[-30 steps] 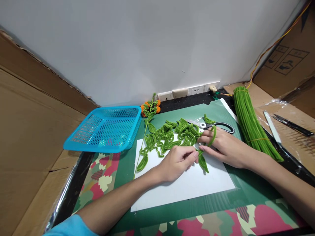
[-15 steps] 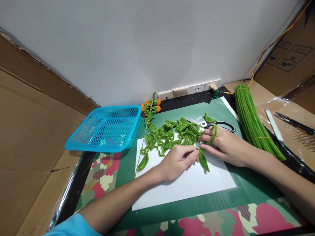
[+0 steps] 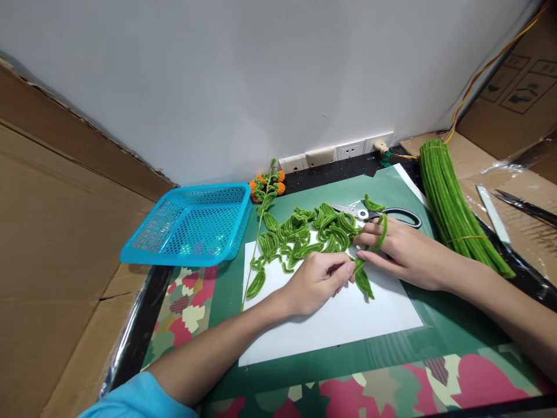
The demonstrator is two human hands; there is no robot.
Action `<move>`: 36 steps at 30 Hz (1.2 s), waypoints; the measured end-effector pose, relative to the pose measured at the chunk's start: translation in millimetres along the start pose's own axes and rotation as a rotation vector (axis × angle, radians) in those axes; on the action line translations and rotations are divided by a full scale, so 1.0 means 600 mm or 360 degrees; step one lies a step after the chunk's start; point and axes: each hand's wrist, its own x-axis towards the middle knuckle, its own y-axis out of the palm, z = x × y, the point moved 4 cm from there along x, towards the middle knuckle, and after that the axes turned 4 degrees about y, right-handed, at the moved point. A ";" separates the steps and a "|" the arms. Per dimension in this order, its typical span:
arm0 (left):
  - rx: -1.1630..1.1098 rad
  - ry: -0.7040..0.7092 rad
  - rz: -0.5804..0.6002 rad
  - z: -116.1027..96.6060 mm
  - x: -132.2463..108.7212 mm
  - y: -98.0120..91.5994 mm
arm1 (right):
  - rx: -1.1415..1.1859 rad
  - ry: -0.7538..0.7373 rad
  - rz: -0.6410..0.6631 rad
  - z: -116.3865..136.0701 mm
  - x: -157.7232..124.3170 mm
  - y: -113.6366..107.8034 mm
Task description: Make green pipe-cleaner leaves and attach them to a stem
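Observation:
My left hand [image 3: 317, 283] is closed in a pinch over the white sheet [image 3: 331, 334], thumb and forefinger on a green pipe cleaner [image 3: 383, 233]. From there the strand curves up into a loop at the fingers of my right hand [image 3: 407, 252], which also grips it between thumb and fingers. A leaf shape of bent pipe cleaner [image 3: 364, 284] shows just below the pinch; whether it joins the held strand is hidden. Beyond both hands lies a pile of green pipe-cleaner leaves [image 3: 300, 229]. Black-handled scissors [image 3: 402, 217] rest just behind my right hand.
A blue perforated basket [image 3: 191, 223] sits at the left, beside a leafy green stem [image 3: 261, 223] and orange flowers [image 3: 278, 188]. On the right are a bundle of green pipe cleaners [image 3: 452, 203], a white-and-black tool [image 3: 494, 215] and dark scissors [image 3: 528, 206]. Sockets [image 3: 350, 151] line the wall.
The whole view has shifted slightly, so things sit a little further right. Both hands keep nearly the same pose on the pipe cleaner.

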 end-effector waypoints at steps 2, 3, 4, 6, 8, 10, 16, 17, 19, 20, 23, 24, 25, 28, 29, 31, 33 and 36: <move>-0.0002 0.0003 0.0003 0.001 0.000 0.000 | -0.0003 0.0001 0.0005 -0.001 -0.001 0.001; -0.0004 0.0002 0.0005 0.001 0.000 0.000 | -0.0003 0.0005 0.0012 -0.001 -0.001 0.002; -0.0007 -0.0001 0.0005 0.002 0.000 0.001 | -0.0002 0.0010 0.0019 -0.002 -0.001 0.002; -0.0012 -0.0005 0.0005 0.003 0.000 0.001 | 0.0002 0.0018 0.0028 -0.003 -0.002 0.003; -0.0010 -0.0008 0.0005 0.003 0.000 0.000 | 0.0001 0.0020 0.0024 -0.003 -0.002 0.003; -0.0006 -0.0009 0.0004 0.004 0.000 0.000 | 0.0000 0.0016 0.0016 -0.003 -0.002 0.002; -0.0009 -0.0003 0.0007 0.001 0.000 0.001 | -0.0014 0.0003 0.0002 -0.002 -0.001 0.001; -0.0010 -0.0005 0.0004 0.000 0.000 0.001 | -0.0016 0.0002 0.0005 -0.002 -0.001 0.001; -0.0006 -0.0010 -0.0002 0.000 0.001 0.001 | -0.0019 0.0002 0.0013 -0.002 -0.001 0.002; -0.0004 -0.0010 -0.0003 0.000 0.001 0.000 | -0.0020 0.0002 0.0018 -0.001 0.000 0.002; -0.0001 -0.0007 -0.0001 -0.001 0.000 0.000 | -0.0021 0.0006 0.0012 -0.001 0.000 0.001; -0.0003 -0.0007 -0.0001 -0.001 0.000 -0.001 | -0.0020 0.0007 0.0010 0.000 0.001 0.001; -0.0005 -0.0008 -0.0001 -0.001 0.000 -0.001 | -0.0020 0.0009 0.0009 0.000 0.001 0.000; -0.0004 -0.0015 0.0002 -0.001 0.000 -0.001 | -0.0012 0.0015 0.0013 0.000 0.001 0.000; -0.0003 -0.0014 0.0003 -0.001 -0.001 -0.001 | -0.0007 0.0016 0.0013 0.000 0.001 0.000; -0.0001 -0.0012 0.0006 -0.002 -0.001 -0.001 | -0.0002 0.0015 0.0010 0.000 0.001 0.000; -0.0004 -0.0014 0.0007 -0.003 -0.001 -0.001 | -0.0008 0.0016 0.0012 0.000 0.001 0.000; -0.0012 -0.0023 0.0009 -0.003 -0.001 -0.001 | -0.0006 0.0020 0.0009 0.001 0.001 -0.001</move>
